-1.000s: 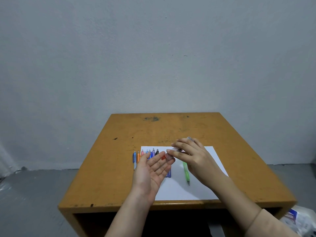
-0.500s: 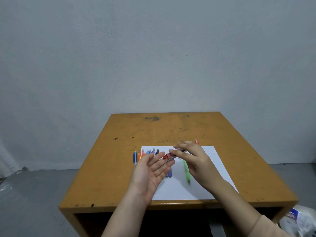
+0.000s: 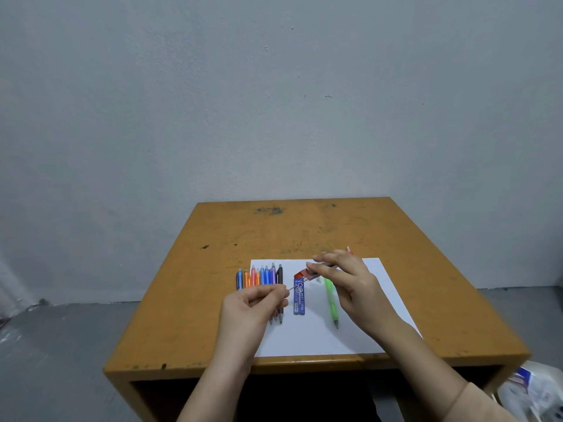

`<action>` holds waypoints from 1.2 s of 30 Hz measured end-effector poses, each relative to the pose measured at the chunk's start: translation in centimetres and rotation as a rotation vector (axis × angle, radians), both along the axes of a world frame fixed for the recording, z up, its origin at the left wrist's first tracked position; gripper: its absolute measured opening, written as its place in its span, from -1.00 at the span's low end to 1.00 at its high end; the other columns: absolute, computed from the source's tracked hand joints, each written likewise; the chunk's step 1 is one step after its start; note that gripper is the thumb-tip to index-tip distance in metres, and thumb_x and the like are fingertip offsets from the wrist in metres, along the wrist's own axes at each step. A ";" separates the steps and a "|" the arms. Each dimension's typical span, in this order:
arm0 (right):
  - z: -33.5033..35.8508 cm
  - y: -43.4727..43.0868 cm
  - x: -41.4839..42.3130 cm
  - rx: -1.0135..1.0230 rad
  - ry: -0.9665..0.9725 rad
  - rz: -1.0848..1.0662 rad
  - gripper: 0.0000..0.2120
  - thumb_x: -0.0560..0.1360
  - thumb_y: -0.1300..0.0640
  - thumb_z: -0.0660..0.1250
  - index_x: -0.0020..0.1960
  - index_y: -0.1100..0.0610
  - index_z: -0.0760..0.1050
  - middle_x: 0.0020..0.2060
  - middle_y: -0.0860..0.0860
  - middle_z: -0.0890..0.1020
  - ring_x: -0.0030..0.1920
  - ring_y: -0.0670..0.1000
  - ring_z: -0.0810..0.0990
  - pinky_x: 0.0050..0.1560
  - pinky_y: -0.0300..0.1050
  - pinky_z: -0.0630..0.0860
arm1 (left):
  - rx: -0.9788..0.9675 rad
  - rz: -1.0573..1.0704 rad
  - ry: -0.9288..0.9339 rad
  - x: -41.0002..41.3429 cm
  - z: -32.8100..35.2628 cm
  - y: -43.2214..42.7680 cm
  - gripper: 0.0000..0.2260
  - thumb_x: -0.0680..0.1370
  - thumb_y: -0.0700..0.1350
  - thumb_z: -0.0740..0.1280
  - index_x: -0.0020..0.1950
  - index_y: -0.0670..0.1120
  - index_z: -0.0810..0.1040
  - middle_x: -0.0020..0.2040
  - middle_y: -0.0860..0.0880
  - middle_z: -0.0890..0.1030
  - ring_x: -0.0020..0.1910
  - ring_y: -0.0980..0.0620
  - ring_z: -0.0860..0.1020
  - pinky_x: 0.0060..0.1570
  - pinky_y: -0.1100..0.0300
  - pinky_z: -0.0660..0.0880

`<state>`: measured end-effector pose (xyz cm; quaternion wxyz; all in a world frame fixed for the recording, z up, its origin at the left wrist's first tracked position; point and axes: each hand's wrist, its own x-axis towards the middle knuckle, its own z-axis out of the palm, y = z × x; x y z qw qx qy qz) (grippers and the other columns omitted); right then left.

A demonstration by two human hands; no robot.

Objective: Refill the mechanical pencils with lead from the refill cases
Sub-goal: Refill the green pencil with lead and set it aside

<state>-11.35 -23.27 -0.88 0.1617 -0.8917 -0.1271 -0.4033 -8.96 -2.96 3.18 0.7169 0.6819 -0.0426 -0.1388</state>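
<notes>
The wall (image 3: 274, 102) across the upper frame is a flat, pale grey-blue, and the floor (image 3: 61, 345) at lower left is a darker grey. The table (image 3: 304, 233) is mustard-orange, smudged black near its top edge. At centre is a plain white sheet (image 3: 320, 339). The row of pencils (image 3: 259, 277) runs blue, orange, coral, orange, blue, blue, purple, black. To its right are a blue refill case (image 3: 299, 296) with white lettering and a lime-green pencil (image 3: 331, 300). Just above them are a clear case (image 3: 304, 274) with a red cap and a thin grey lead (image 3: 292, 288). At lower right is a beige sleeve (image 3: 478, 403) and a white bag (image 3: 533, 388) printed blue and red.
</notes>
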 end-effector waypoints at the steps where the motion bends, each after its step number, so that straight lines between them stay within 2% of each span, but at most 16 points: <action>1: -0.1 0.0 0.0 0.000 0.001 0.001 -0.59 0.49 0.29 0.08 0.24 -0.01 0.46 0.08 0.04 0.61 0.14 0.04 0.52 0.23 -0.01 0.34 | 0.038 0.013 -0.041 0.0 0.0 0.1 -0.94 0.45 -0.17 0.45 -0.14 -0.14 0.69 -0.27 -0.04 0.70 -0.24 0.15 0.65 -0.22 0.35 0.53; 3: -0.1 0.0 0.1 0.003 0.005 0.005 -0.60 0.49 0.29 0.09 0.23 0.01 0.48 0.08 0.04 0.61 0.15 0.05 0.52 0.20 -0.01 0.38 | 0.082 0.033 -0.111 0.0 0.0 0.2 -0.97 0.43 -0.19 0.47 -0.17 -0.14 0.69 -0.30 -0.02 0.69 -0.29 0.19 0.63 -0.27 0.38 0.53; 8: 0.0 0.2 0.0 0.015 0.019 0.000 -0.59 0.49 0.28 0.07 0.23 -0.01 0.47 0.07 0.03 0.61 0.14 0.06 0.53 0.21 -0.02 0.34 | 0.172 0.056 -0.196 0.1 0.1 0.0 -0.98 0.42 -0.18 0.49 -0.20 -0.07 0.70 -0.32 0.05 0.68 -0.26 0.16 0.64 -0.20 0.28 0.57; 11: -0.1 0.2 -0.1 0.027 0.027 -0.010 -0.60 0.49 0.27 0.07 0.22 0.00 0.48 0.07 0.03 0.61 0.13 0.07 0.54 0.22 -0.03 0.33 | 0.197 0.061 -0.229 0.1 0.2 -0.2 -0.95 0.43 -0.17 0.49 -0.21 -0.03 0.69 -0.33 0.09 0.68 -0.27 0.23 0.62 -0.18 0.24 0.57; 14: -0.3 0.2 -0.2 0.033 0.040 -0.031 -0.61 0.50 0.24 0.08 0.20 0.07 0.56 0.08 0.03 0.61 0.14 0.06 0.53 0.16 -0.02 0.42 | 0.222 0.075 -0.263 0.2 0.4 -0.5 -0.97 0.43 -0.15 0.49 -0.18 -0.01 0.70 -0.33 0.14 0.67 -0.25 0.31 0.60 -0.19 0.25 0.56; 18: -0.5 0.3 -0.4 0.065 0.040 -0.041 -0.63 0.51 0.22 0.09 0.17 0.10 0.59 0.07 0.02 0.62 0.12 0.04 0.54 0.08 -0.06 0.50 | 0.238 0.092 -0.285 0.4 0.4 -0.7 -0.98 0.43 -0.14 0.49 -0.18 -0.03 0.71 -0.31 0.11 0.68 -0.27 0.26 0.61 -0.17 0.24 0.57; 23: -1.0 0.2 -0.4 0.167 0.055 -0.047 -0.64 0.47 0.33 0.20 0.17 0.11 0.61 0.06 0.01 0.62 0.11 -0.01 0.54 0.06 -0.05 0.54 | 0.258 0.093 -0.306 0.6 0.1 -1.0 -0.99 0.44 -0.14 0.48 -0.17 -0.04 0.70 -0.30 0.09 0.68 -0.27 0.25 0.61 -0.21 0.32 0.53; 26: -1.3 0.1 -0.6 0.202 0.056 -0.058 -0.61 0.44 0.37 0.22 0.17 0.10 0.61 0.07 0.01 0.62 0.11 -0.07 0.52 0.10 -0.15 0.50 | 0.307 0.093 -0.338 0.8 0.0 -1.0 -0.99 0.45 -0.12 0.46 -0.15 -0.03 0.69 -0.28 0.12 0.67 -0.26 0.27 0.60 -0.25 0.38 0.50; 30: -1.8 0.0 -0.6 0.244 0.064 -0.076 -0.56 0.42 0.43 0.22 0.18 0.10 0.60 0.07 0.00 0.62 0.14 -0.15 0.47 0.22 -0.42 0.34 | 0.363 0.084 -0.407 1.0 0.0 -0.8 -0.97 0.48 -0.12 0.44 -0.15 -0.02 0.68 -0.26 0.17 0.65 -0.24 0.27 0.59 -0.21 0.36 0.50; 32: -2.0 -0.1 -0.7 0.260 0.070 -0.090 -0.56 0.42 0.43 0.21 0.18 0.10 0.60 0.08 -0.04 0.60 0.14 -0.21 0.44 0.22 -0.46 0.32 | 0.401 0.077 -0.449 1.0 0.0 -0.7 -0.96 0.50 -0.10 0.42 -0.15 0.01 0.65 -0.27 0.20 0.62 -0.23 0.27 0.57 -0.23 0.39 0.49; 36: -2.2 -0.3 -0.7 0.289 0.081 -0.102 -0.56 0.43 0.47 0.24 0.18 0.10 0.60 0.08 -0.08 0.60 0.14 -0.17 0.47 0.21 -0.47 0.33 | 0.491 0.063 -0.580 1.6 -0.4 -0.4 -0.89 0.52 -0.13 0.38 -0.20 0.04 0.60 -0.27 0.21 0.59 -0.24 0.27 0.54 -0.27 0.46 0.41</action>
